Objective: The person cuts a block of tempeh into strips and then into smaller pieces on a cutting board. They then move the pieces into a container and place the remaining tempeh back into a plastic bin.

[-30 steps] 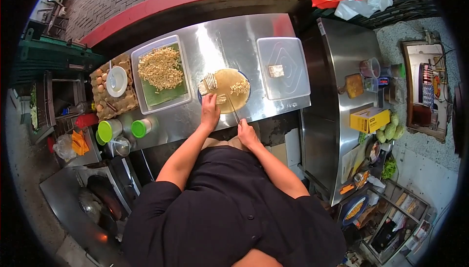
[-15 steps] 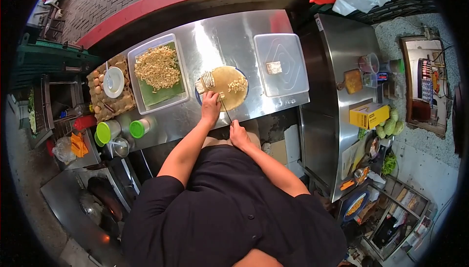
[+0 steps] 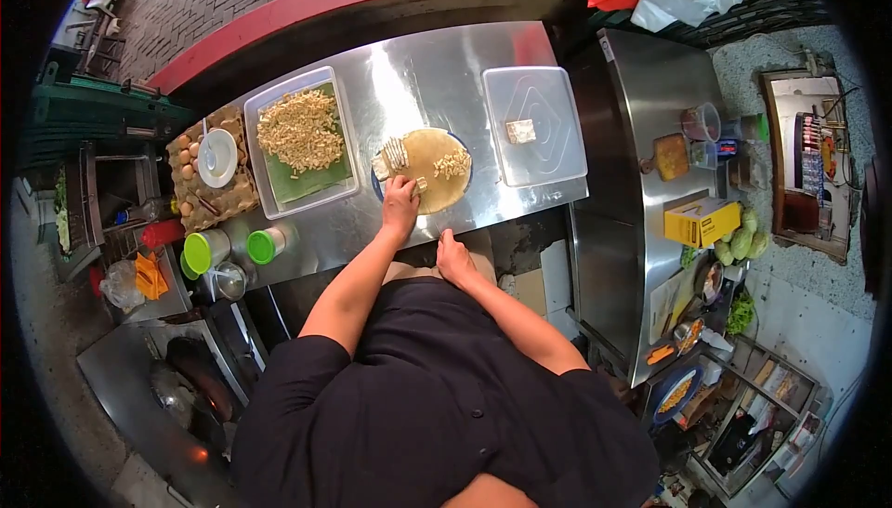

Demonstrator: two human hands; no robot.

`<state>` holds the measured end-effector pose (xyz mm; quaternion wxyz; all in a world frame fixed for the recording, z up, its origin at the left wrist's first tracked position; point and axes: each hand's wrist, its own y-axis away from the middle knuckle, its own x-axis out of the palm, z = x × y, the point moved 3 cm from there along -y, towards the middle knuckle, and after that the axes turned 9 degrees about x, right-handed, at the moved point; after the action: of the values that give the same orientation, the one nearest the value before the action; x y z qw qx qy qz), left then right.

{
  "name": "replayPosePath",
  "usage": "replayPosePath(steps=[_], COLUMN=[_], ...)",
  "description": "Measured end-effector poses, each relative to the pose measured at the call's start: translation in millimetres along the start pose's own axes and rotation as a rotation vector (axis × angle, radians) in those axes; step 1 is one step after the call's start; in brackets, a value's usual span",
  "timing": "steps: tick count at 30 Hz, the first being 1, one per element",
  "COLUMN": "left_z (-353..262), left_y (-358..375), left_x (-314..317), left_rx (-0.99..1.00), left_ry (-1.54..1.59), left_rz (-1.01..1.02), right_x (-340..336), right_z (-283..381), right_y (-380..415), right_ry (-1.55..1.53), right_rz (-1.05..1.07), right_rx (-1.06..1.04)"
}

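A round board (image 3: 435, 147) lies near the front edge of the metal table. At its left are pale slices (image 3: 395, 153) and a block piece, and small cut pieces (image 3: 452, 165) are heaped at its right. My left hand (image 3: 400, 202) rests at the board's lower left, its fingers together on a small pale piece (image 3: 420, 184). Just off the table's front edge, my right hand (image 3: 453, 257) is closed round a knife handle; the blade is hardly visible now.
Left of the board stands a tray (image 3: 348, 131) of chopped pieces on a green leaf, then an egg carton (image 3: 240, 194) with a white bowl (image 3: 216, 158). Green-lidded jars (image 3: 265, 246) stand at the front left. To the right, a plastic lid (image 3: 548, 159) bears a wrapped block (image 3: 520, 131).
The knife blade, seen clearly across the board's front before, is now hardly visible. My hands have stayed in nearly the same places.
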<state>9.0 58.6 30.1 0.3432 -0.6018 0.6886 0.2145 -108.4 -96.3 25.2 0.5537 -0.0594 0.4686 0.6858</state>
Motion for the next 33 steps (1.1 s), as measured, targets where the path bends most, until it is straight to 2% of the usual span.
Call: replayPosePath(steps=[20, 33], left_z=[7, 9], left_y=[-1, -3], left_x=[-1, -2], left_rx=[-0.022, -0.026], left_ry=[0.045, 0.054], left_rz=[-0.026, 0.004], right_x=[-11, -3], right_z=[11, 6], right_y=[4, -5], right_ry=[-0.006, 0.100], right_rz=[0.000, 0.067], right_rx=[-0.052, 0.049])
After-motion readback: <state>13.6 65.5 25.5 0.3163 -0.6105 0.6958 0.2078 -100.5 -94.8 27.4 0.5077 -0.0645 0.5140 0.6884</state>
